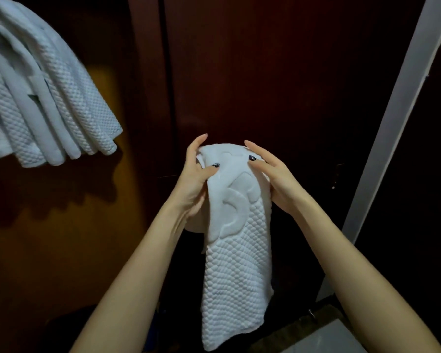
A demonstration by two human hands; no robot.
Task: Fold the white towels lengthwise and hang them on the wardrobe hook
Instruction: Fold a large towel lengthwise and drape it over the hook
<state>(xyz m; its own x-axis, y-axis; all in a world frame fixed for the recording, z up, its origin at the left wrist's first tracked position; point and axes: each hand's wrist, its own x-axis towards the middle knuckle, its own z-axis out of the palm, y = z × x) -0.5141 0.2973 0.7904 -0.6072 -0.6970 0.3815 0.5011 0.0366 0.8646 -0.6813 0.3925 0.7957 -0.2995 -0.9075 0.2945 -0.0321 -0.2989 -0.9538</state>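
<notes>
A white textured towel [236,263] hangs long and narrow in front of the dark wardrobe door [290,72]. My left hand [197,177] pinches its top left side with thumb on the front and fingers behind. On the top right side my right hand [273,174] holds it the same way. Several more white towels [43,98] hang folded at the upper left. The hook that carries them is out of view.
A pale vertical door frame or trim [402,110] runs along the right. A lighter wooden panel [61,238] lies at the lower left. A pale floor patch [336,337] shows at the bottom right.
</notes>
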